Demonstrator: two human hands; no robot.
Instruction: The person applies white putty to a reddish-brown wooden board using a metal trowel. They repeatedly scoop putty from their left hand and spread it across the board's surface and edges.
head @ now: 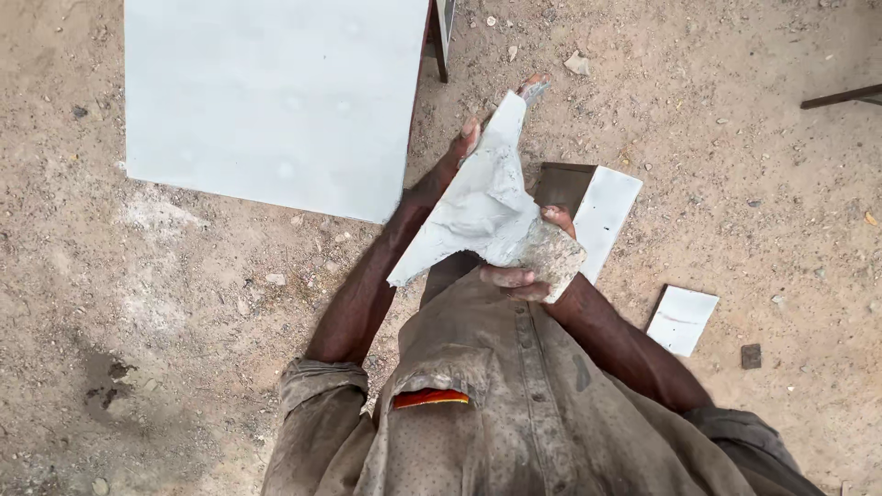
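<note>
Fingers of the right hand curl tight around a rough grey stone, pressed against the near edge of a jagged white tile shard. The left hand grips the shard's far end from below, fingertips wrapped over its upper edge, so the piece is held up in front of the chest, tilted, its narrow point aimed at the far side and its broader broken end sloping down to the near left. Both forearms are bare; the sleeves of a dusty grey shirt are rolled to the elbows, with a red and orange item showing at the breast pocket.

Beneath the hands lies a sandy floor strewn with pebbles. A large white tile lies flat at the far left. Just right of the hands sits a narrow white offcut beside a dark brown piece; a smaller white offcut rests farther right, well apart.
</note>
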